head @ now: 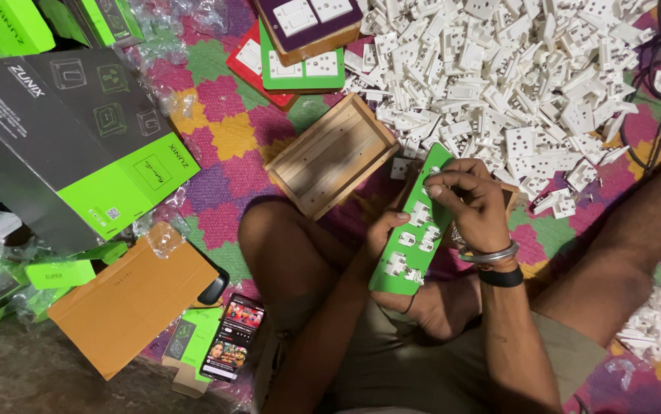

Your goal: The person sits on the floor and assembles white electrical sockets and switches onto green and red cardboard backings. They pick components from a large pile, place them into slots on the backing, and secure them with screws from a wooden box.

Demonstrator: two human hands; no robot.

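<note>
Right now my left hand (386, 234) grips one green panel (414, 230) over my lap, four white sockets set in it. My right hand (468, 203) pinches its top end, beside one empty wooden box (332, 156) and a heap of white sockets (499, 77), too many to count.

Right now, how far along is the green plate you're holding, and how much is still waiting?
Done: several white sockets sit in the green plate, and finished plates are stacked at the top. In hand: the left hand steadies the plate while the right hand presses at its upper end. Left: a large pile of loose white sockets and an empty wooden box.
</note>
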